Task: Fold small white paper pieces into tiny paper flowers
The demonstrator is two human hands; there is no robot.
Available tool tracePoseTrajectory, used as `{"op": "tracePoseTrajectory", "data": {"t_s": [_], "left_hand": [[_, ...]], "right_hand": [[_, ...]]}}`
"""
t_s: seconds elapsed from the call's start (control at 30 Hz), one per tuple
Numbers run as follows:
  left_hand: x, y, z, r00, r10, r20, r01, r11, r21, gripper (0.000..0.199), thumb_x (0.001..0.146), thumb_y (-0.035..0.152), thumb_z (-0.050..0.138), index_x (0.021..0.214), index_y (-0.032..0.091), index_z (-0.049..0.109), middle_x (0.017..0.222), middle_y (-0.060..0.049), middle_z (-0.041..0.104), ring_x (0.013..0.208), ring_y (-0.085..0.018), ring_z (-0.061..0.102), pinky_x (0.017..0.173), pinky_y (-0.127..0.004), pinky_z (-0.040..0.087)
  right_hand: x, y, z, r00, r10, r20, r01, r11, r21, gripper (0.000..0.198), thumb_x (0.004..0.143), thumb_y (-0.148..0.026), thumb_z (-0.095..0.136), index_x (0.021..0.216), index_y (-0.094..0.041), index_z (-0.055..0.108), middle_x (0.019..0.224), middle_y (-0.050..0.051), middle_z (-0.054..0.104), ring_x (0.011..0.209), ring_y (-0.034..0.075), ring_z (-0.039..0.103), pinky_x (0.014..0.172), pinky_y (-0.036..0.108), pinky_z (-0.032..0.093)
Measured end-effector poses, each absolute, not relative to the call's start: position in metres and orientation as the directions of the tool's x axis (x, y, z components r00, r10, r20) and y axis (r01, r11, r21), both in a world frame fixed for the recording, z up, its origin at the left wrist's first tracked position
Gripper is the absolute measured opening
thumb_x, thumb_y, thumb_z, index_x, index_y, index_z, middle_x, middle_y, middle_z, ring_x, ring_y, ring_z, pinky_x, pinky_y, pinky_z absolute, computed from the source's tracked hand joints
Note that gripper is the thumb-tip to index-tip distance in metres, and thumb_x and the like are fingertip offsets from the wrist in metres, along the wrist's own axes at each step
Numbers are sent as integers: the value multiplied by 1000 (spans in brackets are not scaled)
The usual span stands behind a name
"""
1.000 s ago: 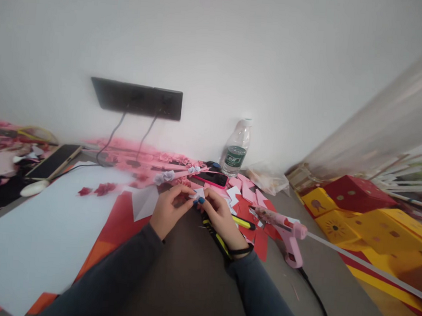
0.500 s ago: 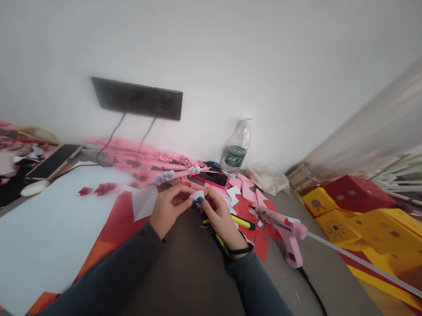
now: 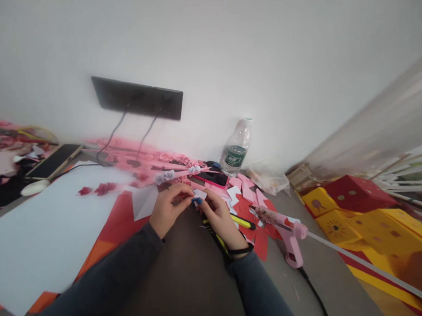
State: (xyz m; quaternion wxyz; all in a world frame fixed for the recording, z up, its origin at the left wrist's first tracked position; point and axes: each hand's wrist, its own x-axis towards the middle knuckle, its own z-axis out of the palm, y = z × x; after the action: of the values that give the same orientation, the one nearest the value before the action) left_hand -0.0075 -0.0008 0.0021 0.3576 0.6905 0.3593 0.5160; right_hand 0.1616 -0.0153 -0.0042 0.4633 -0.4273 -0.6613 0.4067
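Observation:
A small piece of white paper (image 3: 200, 194) is pinched between my two hands above the grey table. My left hand (image 3: 169, 209) grips its left side with thumb and forefinger. On the other side my right hand (image 3: 220, 217) has its blue-nailed thumb pressed against the paper's lower edge. Under my right hand lie yellow-and-black cutters (image 3: 242, 222), partly covered by that hand and wrist. Just beyond my fingers are white paper flowers (image 3: 164, 176) on a pink stem and a phone in a pink case (image 3: 213, 178).
A pink glue gun (image 3: 282, 225) lies at the right, its cord running forward. Red and pink paper scraps (image 3: 243, 206) spread beside it. A bottle (image 3: 236, 150) stands by the wall. White sheets (image 3: 47, 223) cover the left; yellow and red boxes (image 3: 354, 221) stand far right.
The white paper has turned slightly between my fingertips, and more of it shows above my right thumb. Both hands stay in nearly the same place.

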Motion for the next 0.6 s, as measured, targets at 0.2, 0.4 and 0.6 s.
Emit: {"op": "tracePoseTrajectory", "data": {"t_s": [0.2, 0.4, 0.6], "left_hand": [[-7, -2, 4, 213, 881, 422, 144, -456, 878, 5, 83, 18, 64, 84, 18, 69, 84, -4, 70, 76, -16, 66, 63, -23, 51], [-5, -4, 7, 190, 908, 372, 135, -400, 907, 9, 81, 24, 69, 88, 18, 71, 82, -3, 73, 73, -16, 68, 63, -23, 53], [-7, -1, 5, 185, 928, 322, 67, -339, 938, 8, 80, 25, 70, 82, 18, 73, 79, -2, 74, 73, -16, 68, 66, -23, 53]], "right_hand": [[162, -16, -4, -212, 936, 282, 152, 317, -936, 40, 93, -60, 48, 86, -21, 54, 69, -2, 49, 61, 15, 49, 58, 28, 40], [163, -17, -2, -244, 925, 291, 117, 326, -938, 39, 95, -57, 47, 84, -21, 53, 71, -1, 51, 64, 15, 50, 58, 27, 39], [162, -18, 0, -295, 905, 307, 130, 357, -925, 33, 98, -50, 47, 84, -21, 53, 73, -2, 50, 63, 14, 48, 59, 26, 38]]}}
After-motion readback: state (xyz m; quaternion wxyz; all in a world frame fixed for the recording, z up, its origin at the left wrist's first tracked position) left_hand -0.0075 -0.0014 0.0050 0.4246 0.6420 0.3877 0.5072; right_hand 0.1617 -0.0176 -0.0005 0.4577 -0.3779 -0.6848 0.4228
